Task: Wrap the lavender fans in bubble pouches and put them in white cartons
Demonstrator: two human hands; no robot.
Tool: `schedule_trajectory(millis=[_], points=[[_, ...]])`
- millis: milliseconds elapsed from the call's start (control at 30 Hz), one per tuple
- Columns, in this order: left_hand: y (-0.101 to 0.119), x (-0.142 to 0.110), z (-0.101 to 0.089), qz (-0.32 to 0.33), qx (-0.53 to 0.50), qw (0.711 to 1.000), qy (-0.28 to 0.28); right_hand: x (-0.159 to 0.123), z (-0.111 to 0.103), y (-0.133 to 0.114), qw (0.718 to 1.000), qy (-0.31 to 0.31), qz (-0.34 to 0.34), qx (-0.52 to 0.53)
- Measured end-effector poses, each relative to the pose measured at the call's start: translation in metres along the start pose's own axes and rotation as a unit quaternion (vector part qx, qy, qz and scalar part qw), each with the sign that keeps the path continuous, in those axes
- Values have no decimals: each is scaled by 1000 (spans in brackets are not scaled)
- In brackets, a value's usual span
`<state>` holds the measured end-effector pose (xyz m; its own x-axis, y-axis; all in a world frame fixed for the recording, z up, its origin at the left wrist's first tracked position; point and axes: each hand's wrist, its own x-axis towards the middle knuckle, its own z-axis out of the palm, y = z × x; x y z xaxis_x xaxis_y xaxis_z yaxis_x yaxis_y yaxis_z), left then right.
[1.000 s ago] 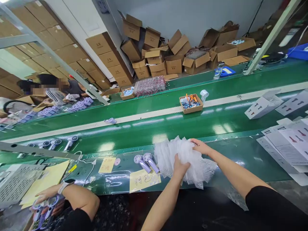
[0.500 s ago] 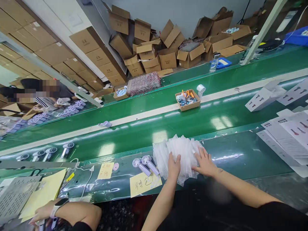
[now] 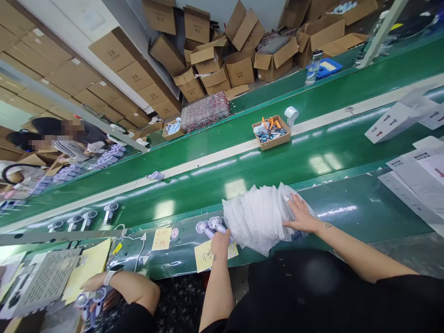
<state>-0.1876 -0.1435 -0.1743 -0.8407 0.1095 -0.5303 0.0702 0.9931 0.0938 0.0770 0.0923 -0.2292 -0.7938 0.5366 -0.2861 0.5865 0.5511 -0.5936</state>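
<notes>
A fanned stack of clear bubble-wrap bags (image 3: 258, 215) lies on the green bench (image 3: 350, 212) in front of me. My right hand (image 3: 301, 216) rests flat on the stack's right side, fingers spread. Just left of the stack lie two purple hand-held fans (image 3: 208, 225), heads pointing away from me. My left hand (image 3: 221, 239) is over their handles, fingers curled around one of them. A yellow handwritten note (image 3: 205, 255) lies under that hand.
A green conveyor belt (image 3: 270, 171) runs behind the bench, carrying several fans (image 3: 83, 219) at left and a small cardboard box of tools (image 3: 270, 133). White cartons (image 3: 391, 121) and leaflets (image 3: 416, 182) sit at right. A co-worker's arm with a watch (image 3: 113, 277) is at lower left.
My left hand has left the bag stack and moved left onto the purple fans. My right hand stays flat on the bags. The view has tipped down slightly.
</notes>
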Motion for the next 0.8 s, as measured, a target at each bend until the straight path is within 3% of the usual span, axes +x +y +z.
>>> schedule_trajectory(millis=[67,167,267,333,400,500,567,667,733,800], points=[[2,-3,-5,-7,-23,1000,-8,-7,-14,5,995,74,-38,53],[2,-14,-23,-22,-63,998,-11,-24,-38,13,966,210,-54,139],[6,-36,-46,-25,-127,992,-7,-40,-60,16,913,305,46,268],[19,-59,-56,11,-239,971,-21,-48,-72,11,854,308,131,398],[47,-88,-54,87,-349,930,-69,-55,-81,-1,789,238,164,542],[108,-139,-22,221,-340,893,-194,-64,-92,-24,685,43,108,719],[149,-171,14,312,-281,868,-266,-69,-98,-30,640,-19,76,764],[189,-204,71,411,-204,825,-330,-84,-111,-10,634,68,126,760],[199,-211,101,464,-140,827,-283,-101,-122,22,631,151,181,739],[201,-207,124,504,-52,839,-197,-124,-131,57,622,205,218,723]])
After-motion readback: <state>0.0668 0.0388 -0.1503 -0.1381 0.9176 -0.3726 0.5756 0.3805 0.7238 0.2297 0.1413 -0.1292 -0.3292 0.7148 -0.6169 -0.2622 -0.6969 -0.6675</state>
